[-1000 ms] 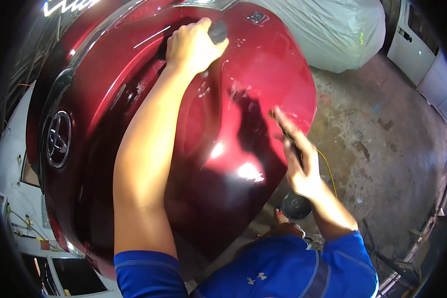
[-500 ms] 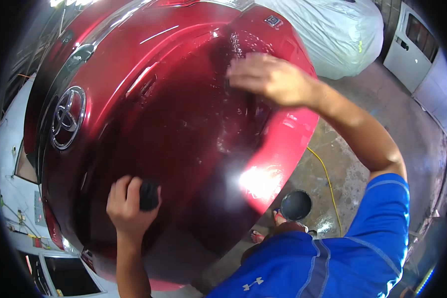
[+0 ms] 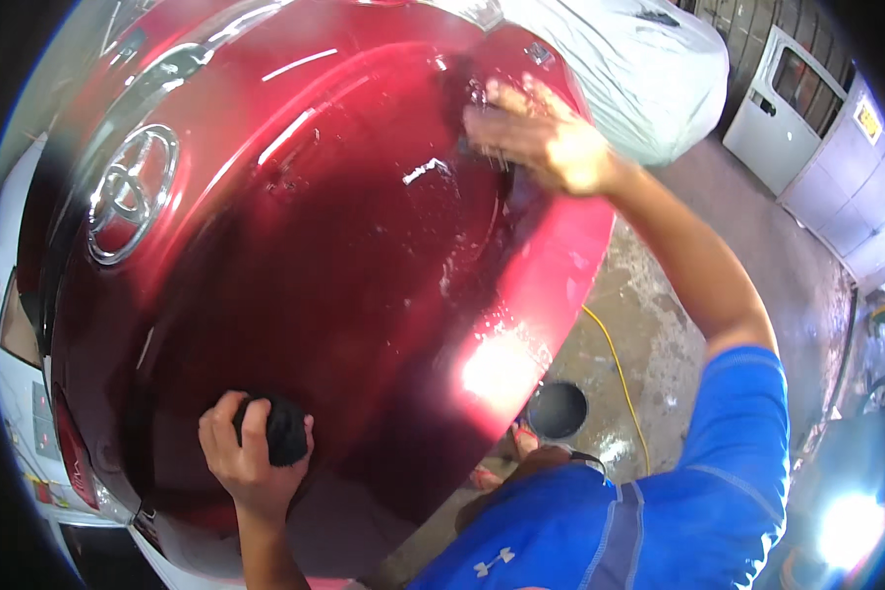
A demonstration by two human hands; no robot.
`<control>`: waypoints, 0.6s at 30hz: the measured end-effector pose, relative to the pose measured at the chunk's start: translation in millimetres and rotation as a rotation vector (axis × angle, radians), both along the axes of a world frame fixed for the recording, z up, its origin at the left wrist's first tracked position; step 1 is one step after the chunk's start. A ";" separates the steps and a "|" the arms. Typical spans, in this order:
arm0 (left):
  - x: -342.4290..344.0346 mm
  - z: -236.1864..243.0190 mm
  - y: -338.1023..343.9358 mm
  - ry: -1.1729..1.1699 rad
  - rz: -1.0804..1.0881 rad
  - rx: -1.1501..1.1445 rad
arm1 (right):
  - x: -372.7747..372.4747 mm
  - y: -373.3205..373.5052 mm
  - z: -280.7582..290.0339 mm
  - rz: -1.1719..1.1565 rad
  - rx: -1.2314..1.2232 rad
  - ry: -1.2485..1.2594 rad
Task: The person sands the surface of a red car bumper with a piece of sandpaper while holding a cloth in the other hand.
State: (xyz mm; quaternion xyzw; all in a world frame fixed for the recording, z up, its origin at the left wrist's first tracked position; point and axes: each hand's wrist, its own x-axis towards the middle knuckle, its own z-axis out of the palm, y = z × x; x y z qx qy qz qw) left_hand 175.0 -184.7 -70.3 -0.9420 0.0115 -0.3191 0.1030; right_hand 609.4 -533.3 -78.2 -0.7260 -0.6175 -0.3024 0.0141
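Observation:
A glossy dark red car panel (image 3: 295,256) fills most of the view, wet with drops and streaks toward its right side. My left hand (image 3: 241,457) rests over the lower left of the panel, fingers curled round a black, rounded, sponge-like lump (image 3: 283,433). At the upper right, my right hand (image 3: 536,138) lies over the wet area with its fingers stretched out and a little smeared by motion. A dark edge shows by those fingertips; whether something lies under the palm is hidden. A whitish wet streak (image 3: 423,172) runs beside this hand.
A chrome oval emblem (image 3: 134,194) sits on the car at left. A dark bucket (image 3: 557,410) stands on the wet floor by my feet, near a yellow hose or cord (image 3: 615,369). Behind are a covered vehicle (image 3: 629,74) and a detached car door (image 3: 787,108).
The whole view has shifted somewhat. My right hand has moved across the wet patch, its fingers now more spread. My left hand, still around the black lump, sits slightly lower in the picture.

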 end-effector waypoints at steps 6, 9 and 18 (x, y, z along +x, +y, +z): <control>-32.0 9.6 -32.2 0.139 0.242 -0.083 | -91.7 30.6 -36.7 0.030 0.120 0.260; -31.3 -2.5 -38.9 0.088 0.276 -0.079 | -126.3 37.6 -39.1 -0.084 0.132 0.263; -31.6 -9.4 -41.3 0.013 0.277 -0.078 | -155.1 95.8 -33.9 -0.305 0.137 0.423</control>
